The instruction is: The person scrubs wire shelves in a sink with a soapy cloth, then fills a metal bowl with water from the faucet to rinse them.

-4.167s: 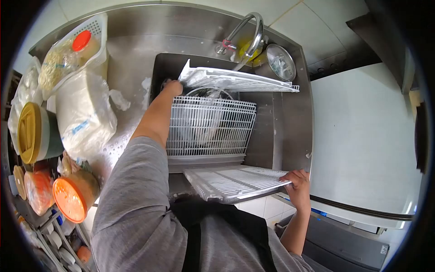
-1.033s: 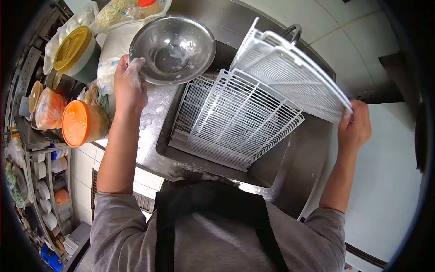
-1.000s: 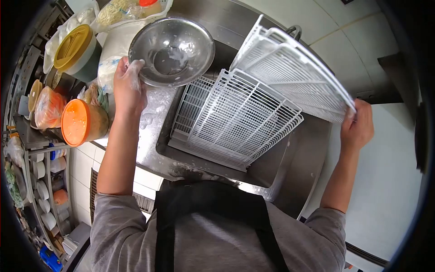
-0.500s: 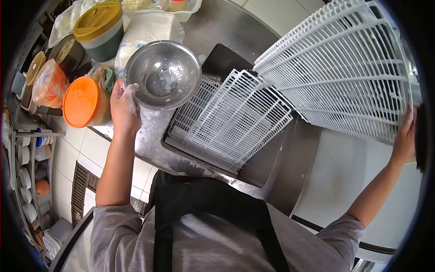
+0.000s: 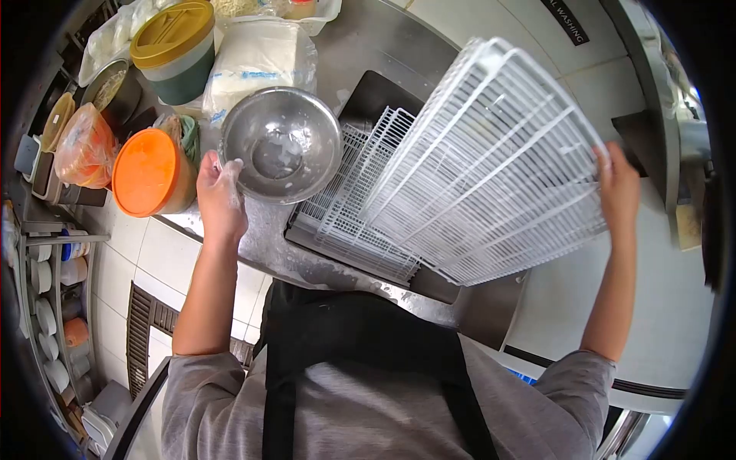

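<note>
My left hand [image 5: 221,195] grips the rim of a metal bowl [image 5: 316,146], its thumb over the edge; soapy water shows in the bowl, and suds cling to the fingers. On the other side, my right hand [image 5: 618,184] is closed around the outer edge of white wire racks [image 5: 491,169], held tilted over the sink [image 5: 441,287]. How many racks are in that hand I cannot tell. More white wire racks [image 5: 356,203] lean inside the sink, partly hidden behind the held ones.
Left of the bowl stand an orange-lidded tub [image 5: 144,172], a gold-lidded container [image 5: 175,65] and a plastic-wrapped white package [image 5: 261,65]. Shelves with stacked white dishes [image 5: 46,314] are at far left. A floor drain grate [image 5: 142,330] lies below. A white surface [image 5: 598,307] is at right.
The racks in my right hand have swung left and down, from the right edge to over the sink, covering part of the racks there. The bowl has shifted slightly down.
</note>
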`<state>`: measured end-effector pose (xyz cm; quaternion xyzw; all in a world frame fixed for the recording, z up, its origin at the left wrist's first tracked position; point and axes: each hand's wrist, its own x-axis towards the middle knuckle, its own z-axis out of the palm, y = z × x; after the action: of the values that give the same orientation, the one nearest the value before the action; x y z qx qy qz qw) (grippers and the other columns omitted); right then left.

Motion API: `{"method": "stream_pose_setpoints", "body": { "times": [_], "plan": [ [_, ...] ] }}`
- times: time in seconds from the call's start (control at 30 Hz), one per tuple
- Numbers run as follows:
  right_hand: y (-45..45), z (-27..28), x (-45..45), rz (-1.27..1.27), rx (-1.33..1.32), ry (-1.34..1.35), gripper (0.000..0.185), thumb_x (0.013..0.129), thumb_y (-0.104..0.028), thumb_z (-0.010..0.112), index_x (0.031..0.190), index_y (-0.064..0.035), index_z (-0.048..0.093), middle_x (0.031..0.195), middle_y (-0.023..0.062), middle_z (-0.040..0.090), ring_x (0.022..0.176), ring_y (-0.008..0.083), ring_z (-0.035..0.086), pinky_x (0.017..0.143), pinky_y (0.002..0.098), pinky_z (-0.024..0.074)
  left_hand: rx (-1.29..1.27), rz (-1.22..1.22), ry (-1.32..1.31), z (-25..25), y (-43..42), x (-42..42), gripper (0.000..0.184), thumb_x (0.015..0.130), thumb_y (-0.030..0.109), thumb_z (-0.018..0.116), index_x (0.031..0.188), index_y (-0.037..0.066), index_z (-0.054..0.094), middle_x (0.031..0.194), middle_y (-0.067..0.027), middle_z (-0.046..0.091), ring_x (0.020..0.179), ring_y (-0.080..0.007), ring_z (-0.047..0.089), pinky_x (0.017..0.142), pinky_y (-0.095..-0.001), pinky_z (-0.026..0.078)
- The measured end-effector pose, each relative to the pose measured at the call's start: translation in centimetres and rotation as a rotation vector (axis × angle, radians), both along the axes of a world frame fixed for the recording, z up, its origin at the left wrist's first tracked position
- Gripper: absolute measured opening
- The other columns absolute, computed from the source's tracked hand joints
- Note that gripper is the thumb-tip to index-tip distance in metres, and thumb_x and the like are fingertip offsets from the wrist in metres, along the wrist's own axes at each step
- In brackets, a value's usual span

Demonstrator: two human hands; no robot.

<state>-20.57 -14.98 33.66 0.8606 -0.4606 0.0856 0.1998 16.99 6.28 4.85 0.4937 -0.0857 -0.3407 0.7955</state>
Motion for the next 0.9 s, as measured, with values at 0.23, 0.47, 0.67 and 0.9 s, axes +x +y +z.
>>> {"method": "stream_pose_setpoints", "body": {
  "times": [0.23,0.47,0.67,0.9],
  "plan": [
    [2.1,-10.1,-0.8,0.077,0.112,-0.034,0.023,0.091,-0.03,0.048,0.083,-0.0089,0.053,0.066,0.0148,0.058,0.058,0.0352,0.055,0.051,0.043,0.0406,0.017,-0.048,-0.014,-0.7,1.2,-0.2,0.017,0.081,-0.005,0.048,0.083,0.011,0.043,0.079,0.003,0.05,0.071,-0.0046,0.047,0.065,-0.0197,0.037],
    [-7.8,-18.0,-6.4,-0.04,0.28,-0.125,0.029,0.091,-0.035,0.045,0.087,-0.0079,0.054,0.071,0.02,0.059,0.067,0.041,0.056,0.057,0.0477,0.0417,0.009,-0.046,-0.048,-1.1,-0.4,-1.4,0.017,0.08,-0.006,0.048,0.084,0.01,0.044,0.079,0.0024,0.05,0.074,-0.006,0.047,0.068,-0.0211,0.038],
    [-12.7,-24.9,-9.1,-0.061,0.365,-0.247,0.029,0.09,-0.036,0.046,0.092,-0.009,0.056,0.073,0.0231,0.059,0.072,0.0438,0.056,0.061,0.0502,0.042,0.149,-0.08,-0.148,-2.8,-3.5,-3.5,0.016,0.079,-0.006,0.048,0.084,0.009,0.046,0.08,0.0024,0.051,0.073,-0.0043,0.046,0.066,-0.019,0.036],
    [-15.9,-30.2,-6.6,-0.154,0.575,-0.168,0.036,0.091,-0.041,0.04,0.093,-0.0088,0.057,0.083,0.023,0.06,0.082,0.044,0.055,0.071,0.0514,0.0411,0.106,-0.205,-0.179,-1.5,-10.2,-7.8,0.017,0.08,-0.005,0.048,0.078,0.01,0.041,0.071,0.0059,0.038,0.063,-0.0034,0.034,0.055,-0.0211,0.03]
  ]
}}
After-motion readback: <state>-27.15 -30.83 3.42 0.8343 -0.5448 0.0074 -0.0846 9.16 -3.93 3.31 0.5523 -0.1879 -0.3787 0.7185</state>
